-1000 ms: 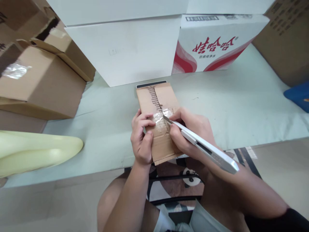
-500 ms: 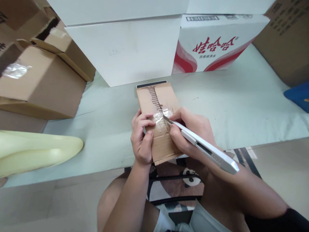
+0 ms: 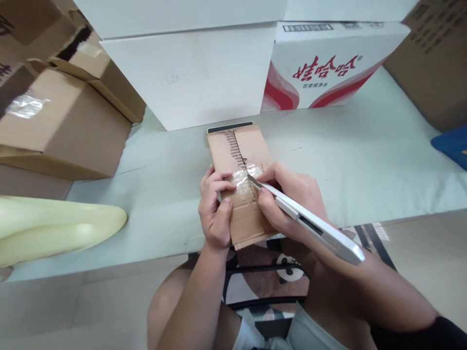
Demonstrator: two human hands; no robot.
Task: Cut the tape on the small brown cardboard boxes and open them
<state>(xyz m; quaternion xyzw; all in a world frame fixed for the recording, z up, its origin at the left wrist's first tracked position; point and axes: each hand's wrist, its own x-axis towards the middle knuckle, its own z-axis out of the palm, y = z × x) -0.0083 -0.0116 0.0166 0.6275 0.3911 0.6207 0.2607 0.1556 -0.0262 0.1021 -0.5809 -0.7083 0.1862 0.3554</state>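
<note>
A small flat cardboard box (image 3: 248,218) lies at the near edge of the table, with a strip of clear tape (image 3: 241,181) across its middle and a torn perforated line above the tape. My left hand (image 3: 216,209) grips the box's left side, fingers over the top. My right hand (image 3: 292,194) is closed around a white utility knife (image 3: 310,216). The knife's blade tip touches the tape near the box's centre seam. Behind the box's far end shows a dark flat object with a light rim (image 3: 229,127), mostly hidden.
White cartons (image 3: 189,78) stand at the back, beside a red-and-white water carton (image 3: 321,73). Brown cardboard boxes (image 3: 73,116) are stacked at left. A pale yellow rounded object (image 3: 65,228) lies at front left, and a blue item (image 3: 452,148) is at the right edge.
Almost nothing differs. The whole view has shifted very slightly; both hands, the box and the knife keep their places relative to one another.
</note>
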